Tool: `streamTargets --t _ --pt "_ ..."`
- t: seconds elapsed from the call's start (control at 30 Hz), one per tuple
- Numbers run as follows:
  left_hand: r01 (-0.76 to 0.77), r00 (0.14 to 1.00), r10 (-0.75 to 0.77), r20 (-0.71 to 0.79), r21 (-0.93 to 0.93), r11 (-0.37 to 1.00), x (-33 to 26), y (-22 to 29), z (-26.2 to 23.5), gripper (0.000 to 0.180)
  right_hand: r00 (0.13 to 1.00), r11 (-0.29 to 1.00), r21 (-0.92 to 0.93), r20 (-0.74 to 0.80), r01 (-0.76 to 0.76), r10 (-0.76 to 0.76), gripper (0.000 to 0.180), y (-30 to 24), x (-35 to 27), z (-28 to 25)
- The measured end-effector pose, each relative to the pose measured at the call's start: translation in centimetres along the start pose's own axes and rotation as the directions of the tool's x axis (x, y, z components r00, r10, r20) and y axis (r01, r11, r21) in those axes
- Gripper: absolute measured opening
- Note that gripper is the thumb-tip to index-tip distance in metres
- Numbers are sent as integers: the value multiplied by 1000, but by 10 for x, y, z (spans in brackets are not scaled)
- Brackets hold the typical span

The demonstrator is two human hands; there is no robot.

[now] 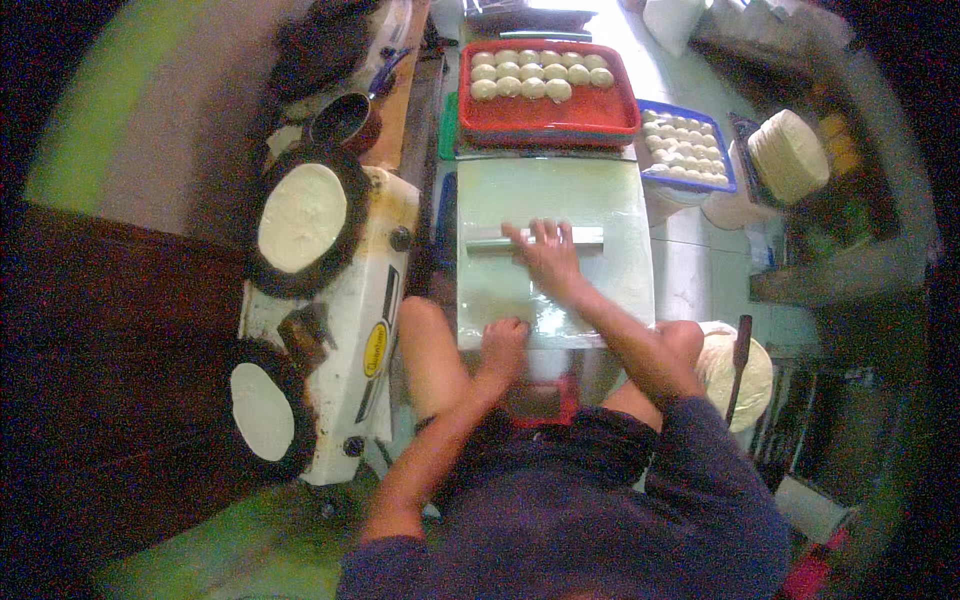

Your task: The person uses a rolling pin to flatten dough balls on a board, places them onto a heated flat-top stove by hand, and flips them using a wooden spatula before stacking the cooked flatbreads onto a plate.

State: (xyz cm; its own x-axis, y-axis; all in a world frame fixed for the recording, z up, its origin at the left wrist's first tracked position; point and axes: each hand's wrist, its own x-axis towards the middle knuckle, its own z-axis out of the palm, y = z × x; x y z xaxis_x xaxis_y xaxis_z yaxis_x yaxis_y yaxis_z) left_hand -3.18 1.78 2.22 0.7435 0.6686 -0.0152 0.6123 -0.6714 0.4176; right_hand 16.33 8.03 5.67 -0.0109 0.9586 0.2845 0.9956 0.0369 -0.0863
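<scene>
Our pale counter (550, 185) carries the rod (488, 242) under spread right fingers (541, 231); left fingers (505, 328) curl at its near edge, grip unclear. Flat rounds (302, 218) lie on left pans (295, 287); we judge far dough balls (532, 72) unrolled.

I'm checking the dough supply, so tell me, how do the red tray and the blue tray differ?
The red tray looks larger in this view than the blue tray. The red tray has a bare stretch along its near side, while the blue tray is filled almost throughout. The red tray sits at the board's far end, the blue tray off to the right. Both hold pale, round dough balls in rows.
</scene>
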Motion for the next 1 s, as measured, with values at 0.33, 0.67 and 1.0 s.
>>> streamTargets --t 0.33,0.67,1.0 --pt "-32 999 33 2 -70 997 -1 6 -8 17 968 969 -31 -59 -246 244 63 -6 -21 -1" --pt "-33 999 33 6 11 999 10 9 -15 15 911 902 220 -106 -370 400 52 8 -4 0" --pt "-28 999 26 -43 -44 999 2 14 -10 14 937 930 126 -12 -346 350 33 -7 -38 1"
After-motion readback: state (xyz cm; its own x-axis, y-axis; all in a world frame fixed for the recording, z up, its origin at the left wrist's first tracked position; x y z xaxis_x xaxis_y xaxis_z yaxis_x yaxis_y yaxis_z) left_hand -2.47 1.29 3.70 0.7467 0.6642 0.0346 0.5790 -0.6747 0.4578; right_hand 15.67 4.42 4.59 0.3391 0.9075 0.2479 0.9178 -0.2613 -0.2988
